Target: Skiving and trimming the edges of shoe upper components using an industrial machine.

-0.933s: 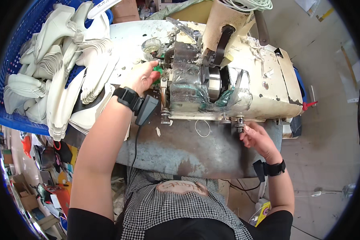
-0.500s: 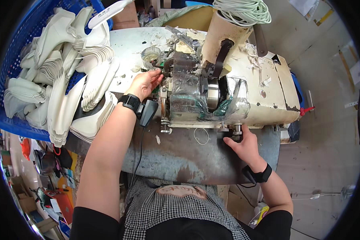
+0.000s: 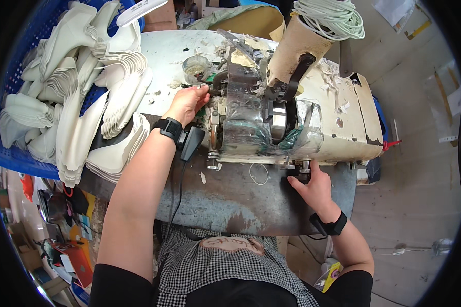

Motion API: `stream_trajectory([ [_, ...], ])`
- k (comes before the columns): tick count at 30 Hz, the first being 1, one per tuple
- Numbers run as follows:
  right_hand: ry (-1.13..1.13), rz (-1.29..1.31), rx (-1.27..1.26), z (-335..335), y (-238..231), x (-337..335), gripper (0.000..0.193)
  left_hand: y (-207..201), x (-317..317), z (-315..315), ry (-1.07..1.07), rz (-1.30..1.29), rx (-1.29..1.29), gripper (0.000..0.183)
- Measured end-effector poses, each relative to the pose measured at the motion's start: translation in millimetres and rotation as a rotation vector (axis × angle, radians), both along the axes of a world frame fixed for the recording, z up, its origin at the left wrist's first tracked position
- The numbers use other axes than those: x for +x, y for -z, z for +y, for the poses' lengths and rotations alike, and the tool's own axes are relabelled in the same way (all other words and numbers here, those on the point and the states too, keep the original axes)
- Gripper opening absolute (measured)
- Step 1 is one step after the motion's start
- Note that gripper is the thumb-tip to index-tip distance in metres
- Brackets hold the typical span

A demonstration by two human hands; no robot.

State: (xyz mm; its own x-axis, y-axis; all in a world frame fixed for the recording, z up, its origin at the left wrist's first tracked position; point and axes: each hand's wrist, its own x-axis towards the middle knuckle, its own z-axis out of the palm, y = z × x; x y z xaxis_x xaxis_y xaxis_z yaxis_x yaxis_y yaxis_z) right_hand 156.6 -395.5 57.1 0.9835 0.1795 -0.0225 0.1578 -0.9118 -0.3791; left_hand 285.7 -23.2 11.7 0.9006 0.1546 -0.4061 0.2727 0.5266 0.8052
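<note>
A worn cream skiving machine (image 3: 338, 117) with a dark, tape-wrapped front section stands on the bench before me. My left hand (image 3: 189, 104) is at its left end, fingers curled together against the small metal parts there; whatever they pinch is hidden. Next to those fingers is a small clear cup (image 3: 195, 69) with bits inside. At the machine's front edge, my right hand (image 3: 315, 187) has thumb and fingers closed around a dark knob (image 3: 303, 177). A bright metal drum (image 3: 278, 120) shows in the machine's middle opening.
A blue basket (image 3: 36, 166) at the left holds stacks of pale, curved cut pieces (image 3: 120, 92), some overhanging the bench. A tilted cream cylinder (image 3: 298, 51) topped with coiled pale cord (image 3: 329, 18) rises over the machine. Scraps and a loose ring (image 3: 258, 174) lie on the metal bench top (image 3: 225, 197).
The view has shifted slightly, so the machine's upper parts appear a little further right. Both hands keep nearly the same places, the left fingers curled a little closer together.
</note>
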Motion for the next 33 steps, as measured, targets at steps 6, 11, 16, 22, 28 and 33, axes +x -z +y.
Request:
stream_trajectory([
  [6,-0.011,-0.023,0.028,-1.0,3.5,-0.5,0.059,-1.7,0.9,-1.0,0.034,0.020,0.061,0.006],
  [11,-0.009,-0.019,0.015,-0.4,3.5,-0.7,0.059,-1.4,3.1,0.3,0.085,0.058,0.124,0.009],
  [16,-0.011,-0.029,0.026,-0.5,5.5,-0.4,0.061,3.5,5.8,5.9,0.144,0.048,0.110,0.013],
  [22,-0.023,-0.020,0.006,-1.6,5.9,-0.2,0.065,0.0,4.4,8.9,0.162,0.086,0.143,0.016],
  [28,-0.022,-0.030,0.013,-1.4,5.9,-0.4,0.065,-8.3,1.8,3.4,0.127,0.017,0.033,0.013],
  [33,-0.024,-0.033,0.026,-1.2,6.6,-0.4,0.067,-3.0,5.7,6.9,0.183,0.025,0.125,0.013],
])
